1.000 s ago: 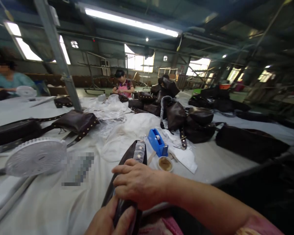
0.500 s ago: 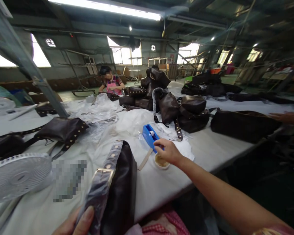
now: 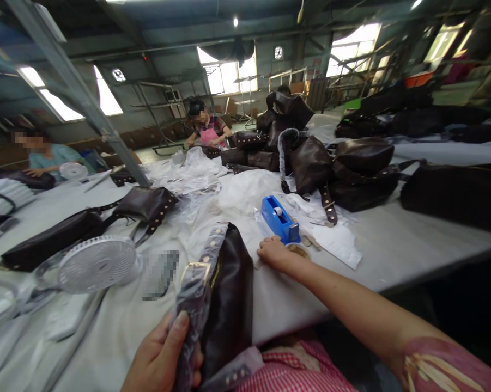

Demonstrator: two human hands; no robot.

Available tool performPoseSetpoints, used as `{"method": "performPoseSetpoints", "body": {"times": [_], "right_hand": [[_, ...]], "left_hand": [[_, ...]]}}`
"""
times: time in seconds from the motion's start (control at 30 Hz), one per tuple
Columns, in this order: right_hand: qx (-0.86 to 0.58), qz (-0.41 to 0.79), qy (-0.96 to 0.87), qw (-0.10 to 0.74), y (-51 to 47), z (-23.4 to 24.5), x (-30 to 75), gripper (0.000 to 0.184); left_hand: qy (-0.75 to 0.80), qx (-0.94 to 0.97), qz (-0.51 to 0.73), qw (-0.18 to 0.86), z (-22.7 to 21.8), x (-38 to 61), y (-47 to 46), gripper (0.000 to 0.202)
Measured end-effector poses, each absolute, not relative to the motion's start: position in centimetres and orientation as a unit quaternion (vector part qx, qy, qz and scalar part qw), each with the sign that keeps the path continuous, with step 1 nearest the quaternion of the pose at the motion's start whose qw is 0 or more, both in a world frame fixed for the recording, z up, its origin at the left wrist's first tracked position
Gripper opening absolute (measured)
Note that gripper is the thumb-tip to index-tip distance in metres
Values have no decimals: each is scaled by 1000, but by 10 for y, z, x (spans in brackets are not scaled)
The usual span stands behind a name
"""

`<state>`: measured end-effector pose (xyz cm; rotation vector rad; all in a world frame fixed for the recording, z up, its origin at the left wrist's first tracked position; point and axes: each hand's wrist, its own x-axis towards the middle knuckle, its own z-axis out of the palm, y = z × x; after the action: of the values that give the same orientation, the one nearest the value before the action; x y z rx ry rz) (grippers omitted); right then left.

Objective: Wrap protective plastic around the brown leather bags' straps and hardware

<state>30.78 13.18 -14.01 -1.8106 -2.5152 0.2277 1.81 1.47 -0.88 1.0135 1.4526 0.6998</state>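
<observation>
In the head view, a dark brown leather handbag [image 3: 231, 288] stands upright in front of me, tilted slightly. Its studded strap [image 3: 194, 291] has a gold buckle and a clear plastic wrap. My left hand [image 3: 163, 348] grips that strap low down, thumb on top. My right hand [image 3: 274, 253] is on the table just right of the bag, fingers curled down; whatever they pinch is hidden. Behind it sits a blue tape dispenser [image 3: 280, 219] with a white roll. A small round bowl [image 3: 298, 250] is partly covered by my right forearm.
A white fan [image 3: 98, 264] and a blurred flat object [image 3: 160, 275] lie to the left. More dark bags [image 3: 310, 163] are piled beyond the dispenser, with white wrapping [image 3: 249, 190] before them. A metal post [image 3: 106, 128] rises at left. Two people [image 3: 208, 130] sit across the table.
My right hand has moved from the dispenser and bowl leftward, nearer the bag. The view has turned left, bringing another person into sight. My left hand keeps its hold on the strap.
</observation>
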Motion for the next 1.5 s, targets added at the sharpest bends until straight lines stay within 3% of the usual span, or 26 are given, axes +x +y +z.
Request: {"method": "performPoseSetpoints", "body": {"times": [0.13, 0.23, 0.33, 0.4, 0.47, 0.8, 0.97, 1.1, 1.23, 1.37, 1.5], "right_hand": [[-577, 65, -814, 7, 136, -136, 307, 12], [-590, 48, -805, 24, 125, -115, 309, 24], [-625, 62, -762, 158, 101, -81, 304, 28], [-608, 151, -723, 291, 81, -58, 291, 24], [-567, 253, -707, 340, 60, -39, 271, 21], [-536, 458, -614, 355, 41, -38, 183, 14], [-497, 603, -491, 384, 39, -36, 166, 25], [-385, 704, -501, 326, 31, -33, 175, 32], [-383, 717, -512, 278, 28, -34, 183, 42], [-422, 690, -502, 306, 25, -35, 177, 34], [-355, 757, -451, 312, 20, -31, 171, 29]], "left_hand": [[605, 426, 314, 595, -9, 8, 15, 51], [593, 413, 321, 612, -13, -1, 18, 49], [577, 404, 318, 634, -20, -9, 22, 49], [564, 397, 314, 652, -25, -12, 24, 51], [556, 391, 312, 664, -29, -14, 25, 53], [552, 431, 324, 636, -16, 1, 7, 48], [534, 455, 312, 640, -15, -2, 6, 49], [528, 456, 317, 642, -19, -9, 6, 49], [507, 445, 341, 655, -19, -8, 2, 46], [494, 442, 353, 660, -17, -7, -1, 42], [490, 447, 356, 658, -21, -11, -4, 43]]}}
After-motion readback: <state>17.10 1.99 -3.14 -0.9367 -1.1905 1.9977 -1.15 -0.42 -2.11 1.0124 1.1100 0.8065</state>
